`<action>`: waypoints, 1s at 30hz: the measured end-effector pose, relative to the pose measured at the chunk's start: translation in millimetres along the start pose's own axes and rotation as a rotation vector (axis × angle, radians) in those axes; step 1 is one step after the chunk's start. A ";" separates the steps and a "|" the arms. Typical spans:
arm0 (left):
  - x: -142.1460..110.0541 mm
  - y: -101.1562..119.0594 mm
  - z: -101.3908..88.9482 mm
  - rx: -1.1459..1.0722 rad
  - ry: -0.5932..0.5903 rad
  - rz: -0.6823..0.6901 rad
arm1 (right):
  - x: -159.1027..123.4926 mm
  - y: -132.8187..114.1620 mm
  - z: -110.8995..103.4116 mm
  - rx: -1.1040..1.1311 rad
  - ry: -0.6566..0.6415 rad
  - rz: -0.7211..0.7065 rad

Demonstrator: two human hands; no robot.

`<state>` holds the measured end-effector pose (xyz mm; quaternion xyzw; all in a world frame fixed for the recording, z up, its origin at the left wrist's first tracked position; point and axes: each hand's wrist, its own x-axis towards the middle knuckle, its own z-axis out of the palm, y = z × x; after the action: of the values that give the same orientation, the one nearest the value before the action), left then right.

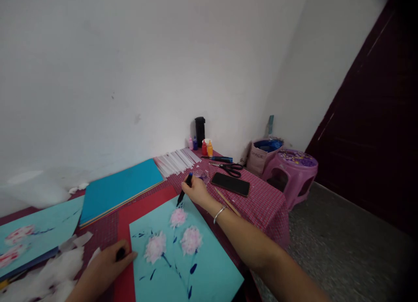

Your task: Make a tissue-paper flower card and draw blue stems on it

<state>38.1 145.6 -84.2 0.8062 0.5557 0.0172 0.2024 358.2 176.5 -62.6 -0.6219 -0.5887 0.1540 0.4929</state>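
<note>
A light blue sheet [209, 263] lies in front of me with three pink fluffy flowers [178, 239] and dark blue painted stems on it. My right hand [196, 189] is closed on a black marker [184, 189] whose tip points down at the sheet's top edge, just above the upper flower. A silver bangle sits on that wrist. My left hand [106, 263] rests at the sheet's left edge, on red paper [143, 199], with its fingers curled round a small black object, perhaps a cap [120, 253].
A stack of coloured card [120, 189], white strips [176, 160], small paint bottles [206, 148], a black flask [200, 130], scissors [230, 168], a phone [230, 183] and a pencil [227, 201] lie on the checked cloth. White tissue scraps [55, 271] lie left. A purple stool [292, 171] stands right.
</note>
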 end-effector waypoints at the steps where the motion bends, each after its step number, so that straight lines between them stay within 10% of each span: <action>1: 0.3 -1.1 0.3 0.002 0.003 0.002 | -0.7 -0.3 1.3 0.018 -0.002 0.002; 11: -0.6 0.5 -0.8 -0.061 0.068 0.018 | 30.7 18.2 -40.4 0.394 0.242 0.192; 18: -4.1 -0.8 -6.8 -0.230 0.158 0.044 | 33.6 30.7 -42.4 0.594 0.057 0.311; 30: -9.2 6.3 -9.7 -0.222 0.194 0.052 | 19.3 11.3 -25.7 0.606 -0.060 0.084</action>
<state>37.8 138.4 -71.3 0.7875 0.5464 0.1616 0.2349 389.6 184.5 -52.1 -0.4657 -0.5038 0.3612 0.6315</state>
